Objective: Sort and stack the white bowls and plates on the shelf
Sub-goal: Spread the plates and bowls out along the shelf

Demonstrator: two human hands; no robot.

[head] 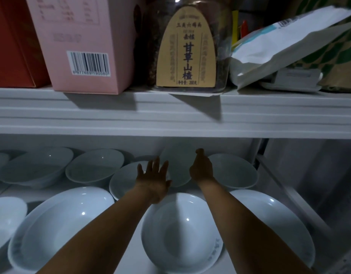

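Several white bowls and plates stand on the lower shelf [131, 242]. Both my arms reach in over a deep bowl [180, 232] at the front. Between my hands a white bowl [177, 165] stands tilted on its edge. My right hand [201, 169] grips its right rim, thumb up. My left hand [153, 176] is spread with straight fingers against its left side, above another bowl [124, 183]. Further bowls sit at the back left [95, 165] [38, 167] and the back right [234, 171]. Wide plates lie at the front left [60, 226] and front right [275, 224].
The upper shelf board [170, 113] hangs low over the dishes. On it stand a red box [10, 46], a pink box [79, 42], a dark jar with a tan label [187, 48] and a white bag [285, 42]. The cabinet's side wall [309, 175] closes the right.
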